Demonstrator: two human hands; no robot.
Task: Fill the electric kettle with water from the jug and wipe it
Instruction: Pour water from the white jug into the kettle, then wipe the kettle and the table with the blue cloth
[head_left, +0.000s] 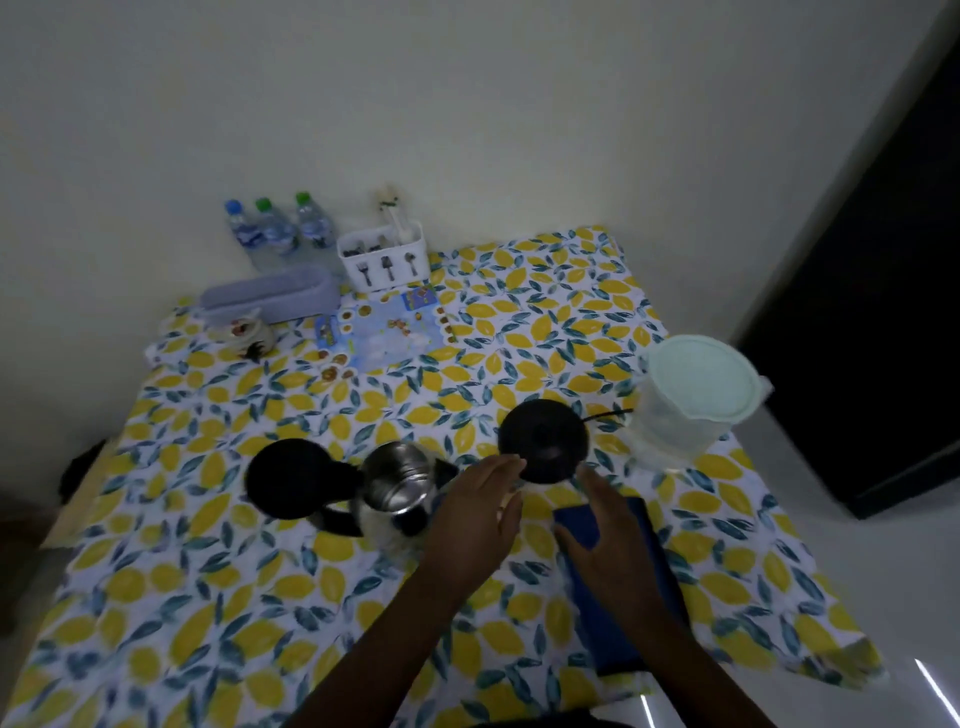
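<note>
The steel electric kettle (399, 480) stands near the table's middle with its black lid (291, 478) swung open to the left, showing the shiny inside. Its round black base (543, 432) lies to the right, with a cord running off to the right. A clear plastic jug (691, 400) with a pale green lid stands at the right edge. A dark blue cloth (628, 587) lies flat near the front. My left hand (480, 512) hovers just right of the kettle, fingers apart. My right hand (602, 530) rests over the cloth's far end, fingers spread.
The table wears a lemon-print cloth (208, 571). At the back stand three water bottles (278, 228), a white cutlery caddy (387, 257), a lilac tray (270, 293), a small mug (252, 335) and a blue placemat (387, 332). A dark cabinet (893, 312) stands on the right.
</note>
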